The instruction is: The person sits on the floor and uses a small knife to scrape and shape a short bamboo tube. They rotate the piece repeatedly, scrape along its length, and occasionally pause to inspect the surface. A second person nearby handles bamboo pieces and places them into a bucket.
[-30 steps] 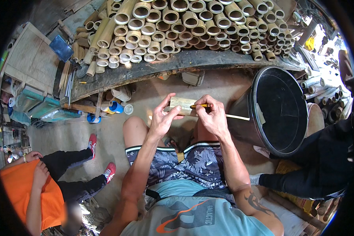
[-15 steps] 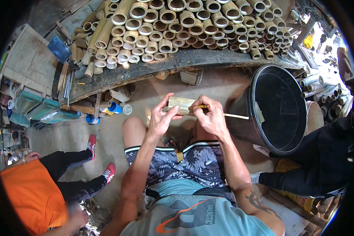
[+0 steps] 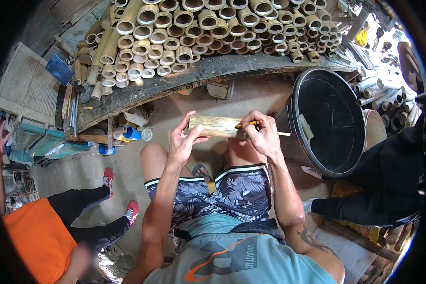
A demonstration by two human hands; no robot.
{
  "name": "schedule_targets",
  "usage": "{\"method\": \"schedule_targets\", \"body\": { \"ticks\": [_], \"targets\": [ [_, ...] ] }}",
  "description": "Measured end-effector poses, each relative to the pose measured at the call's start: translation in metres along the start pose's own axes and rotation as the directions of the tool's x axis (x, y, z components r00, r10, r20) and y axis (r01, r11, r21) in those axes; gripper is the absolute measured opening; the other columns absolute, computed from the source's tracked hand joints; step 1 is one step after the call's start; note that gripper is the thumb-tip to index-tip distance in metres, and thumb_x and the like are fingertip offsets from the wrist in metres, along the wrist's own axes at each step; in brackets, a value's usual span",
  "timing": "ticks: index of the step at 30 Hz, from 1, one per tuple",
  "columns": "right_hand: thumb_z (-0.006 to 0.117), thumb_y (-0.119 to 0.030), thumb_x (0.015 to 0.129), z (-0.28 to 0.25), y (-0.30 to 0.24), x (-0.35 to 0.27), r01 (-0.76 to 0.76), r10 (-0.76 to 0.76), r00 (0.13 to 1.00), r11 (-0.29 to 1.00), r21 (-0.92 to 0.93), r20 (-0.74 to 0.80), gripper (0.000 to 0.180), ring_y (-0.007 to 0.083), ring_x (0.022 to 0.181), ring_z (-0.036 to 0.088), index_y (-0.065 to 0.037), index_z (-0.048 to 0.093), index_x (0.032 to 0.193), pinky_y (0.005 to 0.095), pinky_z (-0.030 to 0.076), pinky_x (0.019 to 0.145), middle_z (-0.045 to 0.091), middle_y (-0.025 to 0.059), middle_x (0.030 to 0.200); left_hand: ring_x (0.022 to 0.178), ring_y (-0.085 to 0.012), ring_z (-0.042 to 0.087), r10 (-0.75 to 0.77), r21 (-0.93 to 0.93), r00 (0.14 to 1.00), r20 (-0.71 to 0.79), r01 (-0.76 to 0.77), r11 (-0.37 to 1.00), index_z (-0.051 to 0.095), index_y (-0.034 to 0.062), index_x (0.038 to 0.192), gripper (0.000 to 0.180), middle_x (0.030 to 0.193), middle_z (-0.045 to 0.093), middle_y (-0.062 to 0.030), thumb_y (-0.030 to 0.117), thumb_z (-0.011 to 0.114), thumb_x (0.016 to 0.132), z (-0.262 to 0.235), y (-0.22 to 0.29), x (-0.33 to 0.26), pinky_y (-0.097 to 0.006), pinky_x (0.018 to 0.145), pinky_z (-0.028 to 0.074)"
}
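Note:
My left hand [image 3: 181,143] grips the left end of a short pale bamboo piece [image 3: 213,121], held level above my lap with the thumb pressed on its face. My right hand [image 3: 265,135] is closed at the bamboo's right end, pinching a yellow pencil [image 3: 252,123]. The pencil's dark tip points left and rests at the bamboo's surface. A thin pale stick [image 3: 283,134] lies along the bamboo and pokes out past my right hand; its middle is hidden under the fingers.
Cut bamboo tubes [image 3: 168,57] are stacked on a dark bench [image 3: 194,78] ahead. A large black bucket [image 3: 296,118] stands at my right, with a pale piece inside. A person in orange [image 3: 38,236] is at the left, another person's dark-clad leg [image 3: 345,210] at the right.
My right hand and the pencil have shifted right along the bamboo, baring more of its face. Less of the stick shows beyond my hand. The person at left has raised a hand.

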State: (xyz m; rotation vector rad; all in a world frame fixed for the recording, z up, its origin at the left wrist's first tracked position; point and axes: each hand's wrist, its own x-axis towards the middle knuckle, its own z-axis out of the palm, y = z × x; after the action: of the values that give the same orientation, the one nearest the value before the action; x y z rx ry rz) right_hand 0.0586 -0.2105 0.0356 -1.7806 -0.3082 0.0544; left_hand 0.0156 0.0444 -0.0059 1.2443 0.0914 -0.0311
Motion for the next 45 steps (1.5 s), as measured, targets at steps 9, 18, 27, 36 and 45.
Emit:
{"method": "schedule_targets", "body": {
  "ticks": [9, 18, 27, 36, 45],
  "targets": [
    [0.063, -0.004, 0.091, -0.002, -0.012, 0.0, 0.006, 0.0, 0.999, 0.995, -0.101, 0.052, 0.01, 0.0127, 0.071, 0.066, 0.004, 0.069, 0.092, 0.0282, 0.054, 0.065, 0.075, 0.0118, 0.089, 0.105, -0.0272, 0.073, 0.01, 0.021, 1.0, 0.004, -0.01, 1.0, 0.039, -0.0038, 0.155, 0.059, 0.131, 0.061, -0.0153, 0.009, 0.064, 0.103, 0.001, 0.002, 0.002, -0.038, 0.085, 0.066],
    [0.062, -0.007, 0.095, -0.002, -0.009, -0.003, 0.031, -0.028, 0.999, 0.997, -0.077, 0.038, 0.013, 0.0158, 0.077, 0.07, 0.003, 0.069, 0.098, 0.0303, 0.055, 0.067, 0.073, 0.013, 0.087, 0.104, -0.0263, 0.073, 0.01, 0.017, 1.0, 0.001, -0.01, 1.0, 0.039, -0.0041, 0.155, 0.061, 0.13, 0.062, -0.0151, 0.011, 0.067, 0.102, 0.002, 0.004, 0.002, -0.039, 0.085, 0.067],
    [0.076, -0.028, 0.091, -0.036, -0.012, -0.029, -0.073, 0.061, 0.997, 0.835, -0.545, -0.04, 0.037, 0.0377, 0.08, 0.073, -0.002, 0.068, 0.117, 0.0455, 0.057, 0.073, 0.073, 0.0204, 0.088, 0.103, -0.0257, 0.074, 0.001, 0.016, 1.0, 0.001, -0.002, 1.0, 0.038, -0.0017, 0.155, 0.059, 0.131, 0.064, -0.0146, 0.01, 0.064, 0.103, -0.001, -0.002, 0.002, -0.04, 0.087, 0.066],
    [0.075, -0.012, 0.096, -0.046, 0.002, -0.033, -0.3, 0.326, 0.945, 0.88, 0.368, -0.008, 0.014, 0.0126, 0.075, 0.064, 0.002, 0.071, 0.098, 0.0264, 0.053, 0.07, 0.07, 0.0059, 0.086, 0.115, -0.0286, 0.067, 0.082, -0.096, 0.997, 0.008, -0.081, 0.992, 0.042, 0.0011, 0.151, 0.058, 0.138, 0.052, -0.017, 0.003, 0.068, 0.1, 0.021, 0.014, 0.004, -0.042, 0.091, 0.066],
    [0.076, -0.013, 0.096, -0.135, 0.021, -0.034, 0.082, 0.188, 0.789, 0.911, 0.404, -0.585, 0.008, 0.0069, 0.071, 0.06, -0.005, 0.075, 0.098, 0.0206, 0.047, 0.066, 0.069, 0.0003, 0.084, 0.109, -0.0194, 0.067, 0.442, 0.253, 0.885, 0.149, -0.466, 0.848, 0.045, 0.0023, 0.15, 0.062, 0.129, 0.059, -0.0127, 0.006, 0.074, 0.096, 0.041, 0.084, 0.054, -0.033, 0.095, 0.057]
  ]
}}
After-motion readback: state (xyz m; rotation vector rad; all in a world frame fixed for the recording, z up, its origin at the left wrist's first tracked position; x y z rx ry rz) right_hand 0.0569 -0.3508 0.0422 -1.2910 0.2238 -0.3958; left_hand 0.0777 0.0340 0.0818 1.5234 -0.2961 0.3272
